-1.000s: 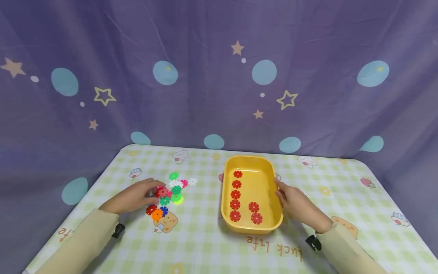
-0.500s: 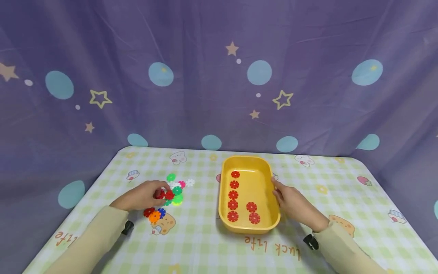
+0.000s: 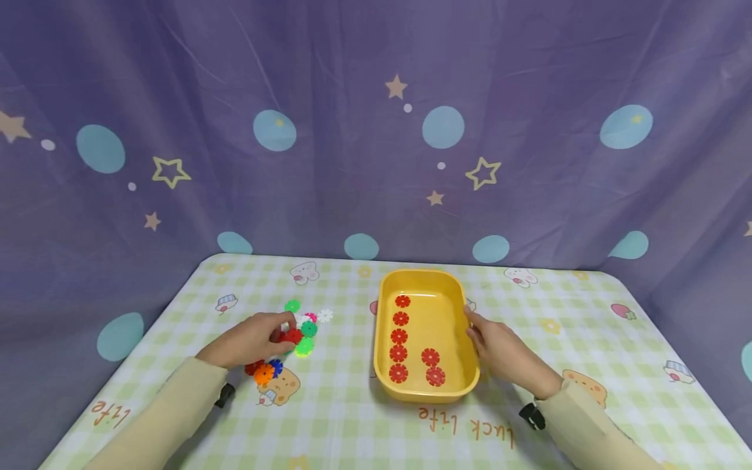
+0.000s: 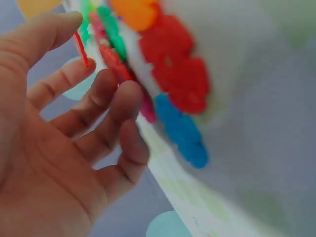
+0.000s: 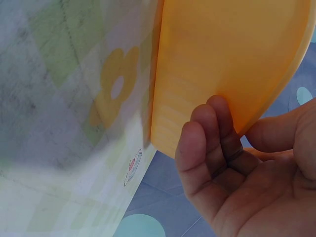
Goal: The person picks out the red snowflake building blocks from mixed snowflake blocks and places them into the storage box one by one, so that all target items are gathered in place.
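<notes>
My left hand (image 3: 254, 338) is over a pile of small plastic snowflake discs at the left of the table. In the left wrist view its thumb and forefinger pinch a thin red snowflake disc (image 4: 82, 49), seen edge-on. Other discs lie close by the fingers: a green one (image 3: 309, 328), an orange one (image 3: 264, 374) and a blue one (image 4: 181, 132). At the table's middle stands a yellow tray (image 3: 424, 395). My right hand (image 3: 510, 356) grips its right rim, thumb at the edge and fingers against the outer wall. Several red discs (image 3: 399, 336) lie in the tray, most in a left-hand column.
A pale green checked cloth (image 3: 341, 418) with printed cartoons covers the table. Behind it hangs a purple curtain (image 3: 352, 176) with stars and balloons. A white disc (image 3: 326, 316) and a light green disc (image 3: 292, 305) lie at the pile's far edge.
My left hand has moved a little right across the pile, its fingers closing on a red disc. My right hand stays on the tray; the whole view has shifted slightly.
</notes>
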### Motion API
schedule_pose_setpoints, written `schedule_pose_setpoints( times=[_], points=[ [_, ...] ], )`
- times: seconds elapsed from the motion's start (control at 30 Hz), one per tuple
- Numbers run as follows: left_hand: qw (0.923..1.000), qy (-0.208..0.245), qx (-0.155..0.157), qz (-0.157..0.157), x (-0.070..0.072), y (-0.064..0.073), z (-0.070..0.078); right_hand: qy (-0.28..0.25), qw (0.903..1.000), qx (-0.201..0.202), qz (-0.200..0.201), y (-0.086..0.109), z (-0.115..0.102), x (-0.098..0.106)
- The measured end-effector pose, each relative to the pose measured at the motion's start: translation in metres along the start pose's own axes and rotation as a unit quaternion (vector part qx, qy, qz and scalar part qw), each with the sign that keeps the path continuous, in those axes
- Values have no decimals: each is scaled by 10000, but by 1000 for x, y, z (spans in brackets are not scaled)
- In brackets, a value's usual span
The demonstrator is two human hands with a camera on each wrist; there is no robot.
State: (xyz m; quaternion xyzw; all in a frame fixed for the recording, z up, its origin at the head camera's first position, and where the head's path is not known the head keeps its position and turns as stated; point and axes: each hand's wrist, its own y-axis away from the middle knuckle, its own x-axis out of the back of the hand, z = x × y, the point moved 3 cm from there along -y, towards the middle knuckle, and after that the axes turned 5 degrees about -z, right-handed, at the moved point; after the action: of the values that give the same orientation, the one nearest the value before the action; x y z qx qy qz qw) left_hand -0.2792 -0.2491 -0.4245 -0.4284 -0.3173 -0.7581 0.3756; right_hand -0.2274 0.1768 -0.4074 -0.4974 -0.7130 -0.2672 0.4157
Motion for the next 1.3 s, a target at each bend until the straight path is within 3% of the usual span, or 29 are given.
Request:
schedule_pose_setpoints(
  times=[0.13,0.27,0.5,0.73,0.83,0.93,1.07,1.3],
  points=[
    [9981,-264,-209,509,7,1,8,21,10000,31,38,1,1,0],
    [9924,-475,-747,860,15,-1,29,-9,10000,-9,41,2,1,0],
    [9770,-618,-1890,775,20,-16,89,4,10000,-2,49,2,2,2],
    [9505,-714,-2968,579,13,-52,151,-57,10000,-51,13,1,2,1],
    [9451,-867,-3131,345,4,-71,169,-85,9999,-65,5,0,1,0],
    [9470,-957,-3065,43,-8,-91,179,-60,9999,-79,35,0,1,0],
    [9504,-1054,-2910,-308,-24,-115,185,-38,9999,-119,40,-1,2,0],
    [9404,-1541,-2958,-658,-43,-138,189,-49,9999,-104,36,-2,3,1]
  ],
)
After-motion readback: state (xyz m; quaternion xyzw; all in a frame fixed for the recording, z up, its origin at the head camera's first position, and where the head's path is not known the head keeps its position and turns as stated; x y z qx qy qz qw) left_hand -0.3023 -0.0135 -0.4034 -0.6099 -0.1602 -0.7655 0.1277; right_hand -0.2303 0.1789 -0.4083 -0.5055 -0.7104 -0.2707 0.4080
